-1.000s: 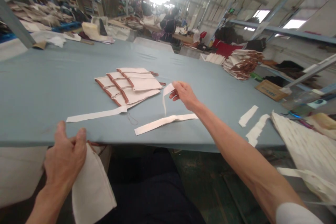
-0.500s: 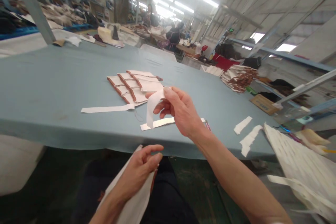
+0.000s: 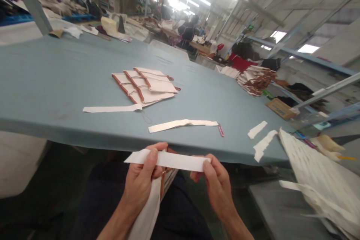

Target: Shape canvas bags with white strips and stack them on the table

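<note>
A white strip (image 3: 177, 161) is stretched level between both hands, just in front of the table edge. My left hand (image 3: 140, 178) is closed, its thumb pressing down on the strip near the left end. My right hand (image 3: 216, 178) pinches the strip's right end between thumb and fingers. Beneath the left hand, a cream fabric piece with brown edging (image 3: 149, 208) lies over my lap; part of it is hidden by the hand. On the table, a second white strip (image 3: 112, 108) and a cream strip (image 3: 182, 123) lie flat.
Overlapping cream panels with brown edges (image 3: 146, 86) lie on the blue-green table (image 3: 70, 78). A small pink tool (image 3: 221, 130) sits by the cream strip. Torn white scraps (image 3: 264, 145) and a large pale sheet (image 3: 315, 168) are at right. A person (image 3: 187, 32) is in the background.
My right hand has come back from above the table to my lap, bringing the white strip. My left hand has risen and closed on the strip's other end, so it now lies straight.
</note>
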{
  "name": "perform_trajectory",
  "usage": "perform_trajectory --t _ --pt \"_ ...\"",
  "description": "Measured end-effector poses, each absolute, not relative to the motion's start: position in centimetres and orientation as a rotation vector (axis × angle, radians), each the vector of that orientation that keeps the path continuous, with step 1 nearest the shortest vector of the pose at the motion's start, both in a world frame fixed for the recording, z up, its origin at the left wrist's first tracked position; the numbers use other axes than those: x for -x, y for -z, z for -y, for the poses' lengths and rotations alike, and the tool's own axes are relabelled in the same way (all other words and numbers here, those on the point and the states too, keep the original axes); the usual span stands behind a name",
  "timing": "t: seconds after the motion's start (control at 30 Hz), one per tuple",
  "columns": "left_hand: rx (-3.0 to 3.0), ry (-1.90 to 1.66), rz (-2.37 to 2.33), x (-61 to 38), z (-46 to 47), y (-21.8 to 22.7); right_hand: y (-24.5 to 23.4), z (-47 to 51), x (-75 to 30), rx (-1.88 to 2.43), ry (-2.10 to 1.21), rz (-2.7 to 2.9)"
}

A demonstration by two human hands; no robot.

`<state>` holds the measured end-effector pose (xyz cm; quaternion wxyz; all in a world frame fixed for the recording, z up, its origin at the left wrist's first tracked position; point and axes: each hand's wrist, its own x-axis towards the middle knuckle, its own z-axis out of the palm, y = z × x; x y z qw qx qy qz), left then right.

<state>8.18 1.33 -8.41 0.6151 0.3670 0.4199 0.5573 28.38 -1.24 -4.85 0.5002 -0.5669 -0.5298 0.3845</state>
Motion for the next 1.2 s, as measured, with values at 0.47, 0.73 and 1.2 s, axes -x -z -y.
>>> perform_trajectory --t 0.47,0.73,1.2 --pt "-2.046 -0.893 -1.053 -6.2 -0.1 4.9 1.3 -1.0 -26.9 1.304 -1.061 1.802" --pt "-1.895 -0.858 -0.966 -6.2 0.0 3.7 0.6 -1.6 -22.9 1.1 -1.222 1.806" --pt "-1.589 -0.922 -1.703 0.6 -2.0 5.1 1.7 -4.4 -24.7 1.043 -1.144 1.131"
